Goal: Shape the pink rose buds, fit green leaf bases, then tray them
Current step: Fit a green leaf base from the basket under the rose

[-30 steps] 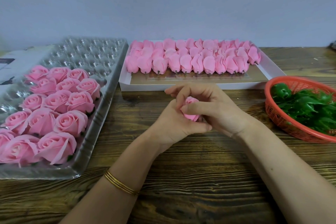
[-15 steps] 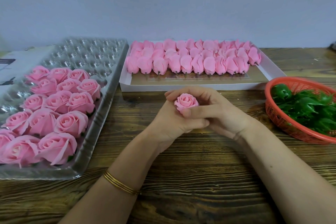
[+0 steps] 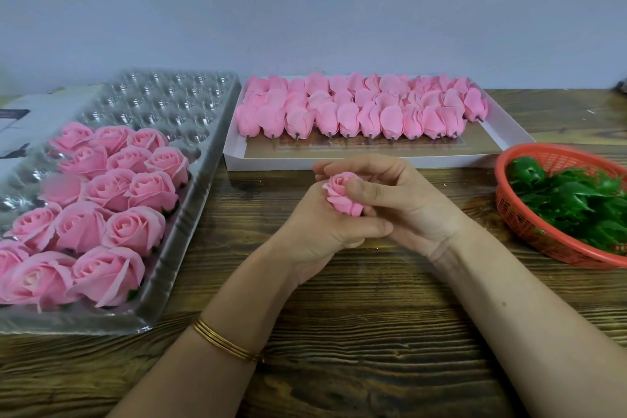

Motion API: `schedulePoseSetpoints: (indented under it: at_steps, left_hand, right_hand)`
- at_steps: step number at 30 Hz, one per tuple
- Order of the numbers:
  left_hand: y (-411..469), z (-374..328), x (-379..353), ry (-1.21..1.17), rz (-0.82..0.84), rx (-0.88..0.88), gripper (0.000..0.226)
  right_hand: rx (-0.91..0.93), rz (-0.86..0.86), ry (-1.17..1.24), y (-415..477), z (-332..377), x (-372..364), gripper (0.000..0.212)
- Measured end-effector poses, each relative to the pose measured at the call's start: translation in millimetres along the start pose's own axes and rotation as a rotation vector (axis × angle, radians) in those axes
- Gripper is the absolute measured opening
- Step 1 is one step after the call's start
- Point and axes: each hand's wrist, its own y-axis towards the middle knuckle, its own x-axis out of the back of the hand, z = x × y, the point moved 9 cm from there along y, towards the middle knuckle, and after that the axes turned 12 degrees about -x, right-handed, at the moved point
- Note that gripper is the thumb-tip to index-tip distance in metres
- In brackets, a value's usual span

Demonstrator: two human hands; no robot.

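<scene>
A pink rose bud [image 3: 340,192] sits between both hands above the middle of the wooden table. My left hand [image 3: 319,227] grips its lower part from the left and below. My right hand [image 3: 400,200] curls over it from the right, thumb pressed on its petals. Several finished pink roses [image 3: 108,200] fill the near half of a clear plastic tray [image 3: 190,153] at the left. Several unshaped pink buds [image 3: 356,112] lie in rows in a white box [image 3: 509,132] behind the hands. Green leaf bases [image 3: 576,207] are heaped in a red basket [image 3: 519,221] at the right.
The clear tray's far cavities [image 3: 163,99] hold nothing. A grey-white carton [image 3: 30,116] lies behind the tray at the far left. A pale wall runs along the table's back edge. Bare wooden tabletop [image 3: 339,333] lies in front of the hands.
The bud, first mostly hidden between my hands, has turned so that its open face shows. It now tilts to the left, with my right thumb on its petals.
</scene>
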Motion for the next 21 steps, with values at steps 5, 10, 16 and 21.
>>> schedulePoseSetpoints:
  at_steps: [5, 10, 16, 21]
  left_hand:
    - [-0.2, -3.5, 0.6, 0.056, -0.011, -0.014, 0.016]
    - [-0.1, -4.8, 0.5, 0.055, -0.045, 0.006, 0.030]
    - [-1.2, -4.2, 5.6, 0.205, -0.061, 0.001, 0.036]
    - [-1.8, -3.4, 7.2, 0.294, -0.079, -0.004, 0.032]
  right_hand:
    - [0.002, 0.059, 0.009, 0.3, 0.2, -2.3, 0.038]
    - [-0.009, 0.108, -0.010, -0.7, -0.8, -6.0, 0.040]
    - [-0.019, 0.081, 0.079, -1.5, 3.2, -1.2, 0.026]
    - [0.072, -0.097, 0.030, -2.7, 10.7, 8.6, 0.019]
